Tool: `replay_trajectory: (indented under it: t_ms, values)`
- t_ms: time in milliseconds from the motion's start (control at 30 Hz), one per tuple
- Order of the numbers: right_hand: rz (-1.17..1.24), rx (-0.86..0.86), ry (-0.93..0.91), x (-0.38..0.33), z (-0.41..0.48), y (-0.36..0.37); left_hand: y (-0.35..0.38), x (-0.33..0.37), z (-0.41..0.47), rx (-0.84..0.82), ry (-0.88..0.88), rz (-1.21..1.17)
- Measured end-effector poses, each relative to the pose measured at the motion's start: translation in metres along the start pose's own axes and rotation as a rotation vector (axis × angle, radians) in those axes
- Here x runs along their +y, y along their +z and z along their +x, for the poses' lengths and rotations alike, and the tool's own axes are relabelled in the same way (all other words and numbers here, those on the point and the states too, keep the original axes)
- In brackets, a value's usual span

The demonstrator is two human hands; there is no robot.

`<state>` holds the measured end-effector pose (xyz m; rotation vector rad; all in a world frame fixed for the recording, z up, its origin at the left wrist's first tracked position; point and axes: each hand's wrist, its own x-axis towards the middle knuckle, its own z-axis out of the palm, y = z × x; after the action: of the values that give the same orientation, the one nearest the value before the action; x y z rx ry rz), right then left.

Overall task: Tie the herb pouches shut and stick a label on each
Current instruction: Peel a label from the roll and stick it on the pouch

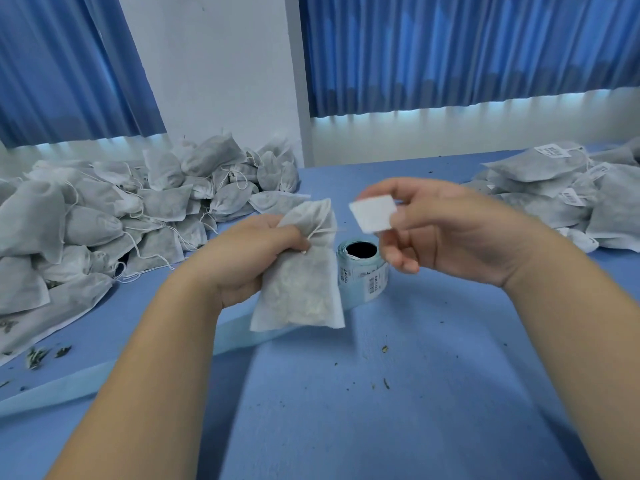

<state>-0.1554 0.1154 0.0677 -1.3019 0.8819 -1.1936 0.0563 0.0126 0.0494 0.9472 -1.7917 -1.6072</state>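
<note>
White non-woven drawstring herb pouch [298,271], held singly: 1.
Heap of unlabelled pouches [138,209], left on the blue table [346,393]: dozens, beyond exact count.
Stack of labelled pouches [554,188], right: several, number unclear.
Pale blue roll of barcode labels [363,275]: 1.
Loose white rectangular label [372,213]: 1.
Blue pleated curtains [450,46]: 2.

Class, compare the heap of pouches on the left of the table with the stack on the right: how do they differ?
The left heap shows no labels; the right stack carries white barcode labels. The left heap is jumbled, strings trailing; the right stack's pouches lie flatter. Both are greyish-white filled pouches on the blue table.
</note>
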Motion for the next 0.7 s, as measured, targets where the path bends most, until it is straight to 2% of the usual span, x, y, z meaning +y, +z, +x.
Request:
replay_trajectory:
  t_ms: [67,133,267,433,600,700]
  values:
    - [0.122,-0.099,-0.086,-0.004,-0.001,0.009,0.012,0.002,-0.002,-0.047,0.024,-0.032]
    - [0.096,-0.141,-0.143,-0.003,0.0,0.018,0.023,0.002,-0.003,-0.139,0.05,-0.01]
    - [-0.049,0.043,-0.197,0.004,0.006,0.026,0.035,0.002,-0.005,-0.271,0.061,-0.025]
    - [-0.108,0.227,-0.255,0.007,0.009,0.024,0.032,0.002,-0.005,-0.302,0.043,-0.069]
    - [-0.327,0.398,-0.327,0.008,0.009,0.03,0.037,0.002,-0.006,-0.337,0.004,-0.137]
    - [-0.376,0.418,-0.362,0.007,0.007,0.034,0.04,0.0,-0.003,-0.335,0.001,-0.188]
